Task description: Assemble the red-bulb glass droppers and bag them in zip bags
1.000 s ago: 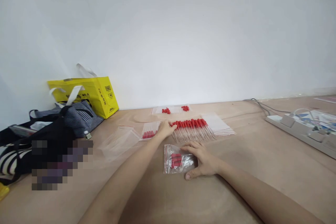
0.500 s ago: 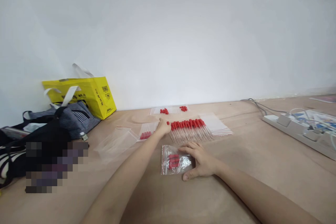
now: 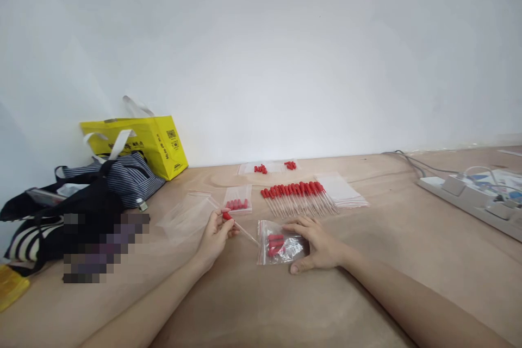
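My left hand point(image 3: 217, 232) pinches a dropper with a red rubber bulb point(image 3: 227, 216) and a thin clear tube. The tube slants down to the right, its tip close to the left end of a small clear zip-lock bag point(image 3: 291, 253). Several red-bulbed droppers lie inside that bag. Over the bag's right end rests my right hand point(image 3: 312, 244), thumb and fingers spread apart around it, the fingertips touching its upper edge. Behind the bag lies a row of droppers point(image 3: 293, 190), red bulbs pointing toward the wall.
Another bag with red bulbs point(image 3: 240, 193) lies left of the row, near flat clear bags point(image 3: 190, 215). White bags point(image 3: 345, 193) lie at the right. More red bulbs point(image 3: 261, 169) sit near the wall. A yellow bag point(image 3: 167, 147) stands left; a power strip point(image 3: 468, 198) lies right.
My left hand has come back from the left end of the dropper row toward me, now with one dropper in it. My right hand stays at the bag. The view has shifted slightly.
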`<act>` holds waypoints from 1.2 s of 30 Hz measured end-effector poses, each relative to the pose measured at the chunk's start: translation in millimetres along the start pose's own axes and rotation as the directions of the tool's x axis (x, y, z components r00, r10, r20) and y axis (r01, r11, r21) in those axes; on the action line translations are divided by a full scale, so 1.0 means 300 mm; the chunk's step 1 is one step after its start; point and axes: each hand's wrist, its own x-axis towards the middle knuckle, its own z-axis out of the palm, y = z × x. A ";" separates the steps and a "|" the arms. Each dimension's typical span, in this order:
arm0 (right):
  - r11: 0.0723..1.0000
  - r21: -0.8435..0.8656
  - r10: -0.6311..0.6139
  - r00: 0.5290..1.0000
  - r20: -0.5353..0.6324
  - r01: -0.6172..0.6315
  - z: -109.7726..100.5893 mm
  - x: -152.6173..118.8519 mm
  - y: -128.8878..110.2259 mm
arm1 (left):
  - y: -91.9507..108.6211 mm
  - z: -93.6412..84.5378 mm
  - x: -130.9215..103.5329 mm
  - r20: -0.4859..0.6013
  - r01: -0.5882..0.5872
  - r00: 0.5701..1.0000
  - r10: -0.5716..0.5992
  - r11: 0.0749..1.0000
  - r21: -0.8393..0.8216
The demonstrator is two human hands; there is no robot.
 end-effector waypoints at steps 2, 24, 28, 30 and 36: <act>1.000 -0.001 0.004 1.000 -0.002 -0.004 0.000 0.000 0.000 | -0.011 -0.007 -0.010 -0.042 -0.028 0.999 0.028 1.000 -0.010; 1.000 0.000 -0.015 1.000 -0.014 0.015 0.003 0.001 0.000 | -0.033 0.101 -0.058 0.377 -0.244 0.922 0.091 0.892 0.380; 1.000 0.006 -0.002 1.000 -0.028 0.002 0.004 0.001 -0.001 | -0.005 0.103 -0.075 0.553 -0.460 0.820 0.149 0.746 0.481; 1.000 0.012 0.003 1.000 -0.027 -0.003 0.004 0.000 -0.002 | 0.002 0.104 -0.071 0.596 -0.511 0.790 0.143 0.691 0.512; 1.000 -0.022 0.019 0.999 -0.036 -0.019 -0.001 -0.005 0.003 | -0.013 0.132 -0.038 0.489 -0.343 0.872 0.031 0.752 0.563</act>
